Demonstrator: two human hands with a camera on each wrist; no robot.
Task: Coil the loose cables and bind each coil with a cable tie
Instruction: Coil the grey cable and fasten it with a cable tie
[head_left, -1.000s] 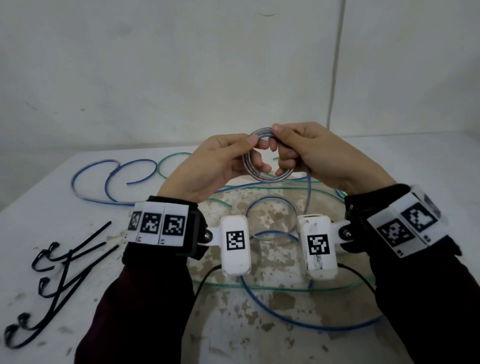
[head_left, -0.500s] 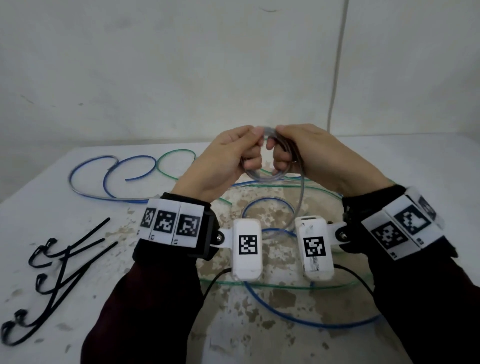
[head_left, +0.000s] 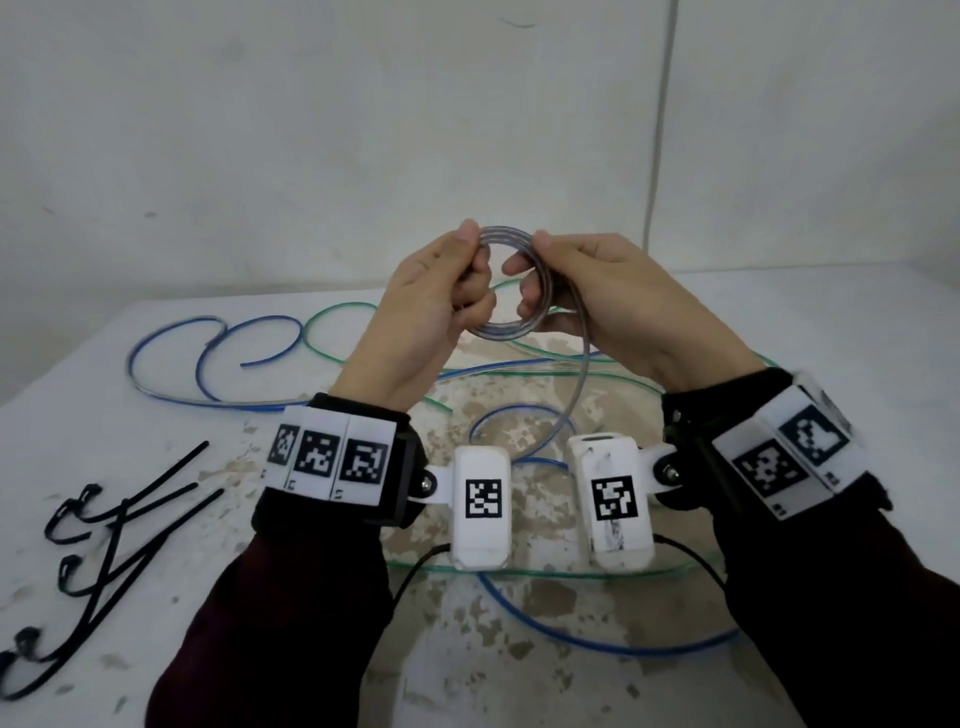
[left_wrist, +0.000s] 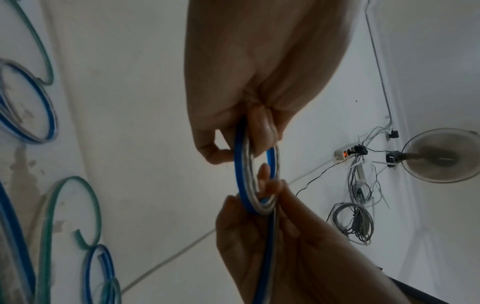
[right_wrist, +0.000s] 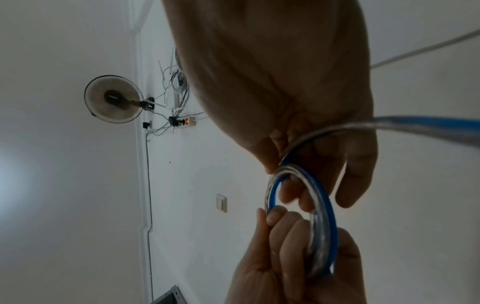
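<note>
A small coil (head_left: 506, 330) of clear cable with a blue core hangs in the air above the table, held between both hands. My left hand (head_left: 441, 296) grips the coil's left side with curled fingers. My right hand (head_left: 582, 291) pinches its right side. The loose tail (head_left: 574, 395) runs down from the coil toward the table. In the left wrist view the coil (left_wrist: 242, 179) shows as a blue-and-clear ring between the two hands. The right wrist view shows the coil (right_wrist: 322, 222) and the tail (right_wrist: 420, 123) leaving to the right. Several black cable ties (head_left: 104, 525) lie at the left.
More loose cables lie on the stained white table (head_left: 857, 322): a blue one (head_left: 171, 364) curled at the far left, a green one (head_left: 561, 574) under my wrists, a blue one (head_left: 597, 644) near the front. A wall stands close behind.
Both hands have lifted the coil a little higher and turned it more face-on. The loose tail has been drawn up off the table.
</note>
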